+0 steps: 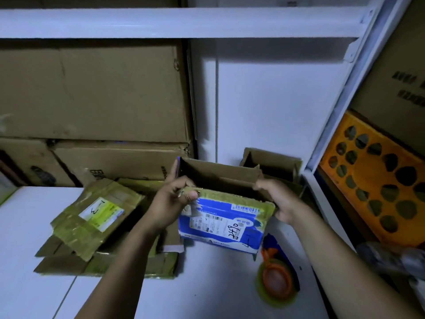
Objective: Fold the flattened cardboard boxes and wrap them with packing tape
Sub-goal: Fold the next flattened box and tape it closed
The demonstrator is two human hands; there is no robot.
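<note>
Between both hands, above the white bench point(207, 291), the cardboard box point(220, 223) is held partly opened, its blue printed face toward the person and its open top toward the wall. Its long axis runs left to right, with one hand at each end. The left hand point(177, 200) pinches the upper left corner flap between thumb and curled fingers. The right hand point(277, 202) grips the right end wall, fingers curled over the rim. Left of the box, the flattened boxes point(99, 226) lie stacked on the bench. Below the box's right end lies an orange roll point(277, 278), apparently the packing tape; the right hand is the nearer one to it. Large cartons point(92, 95) stand behind.
</note>
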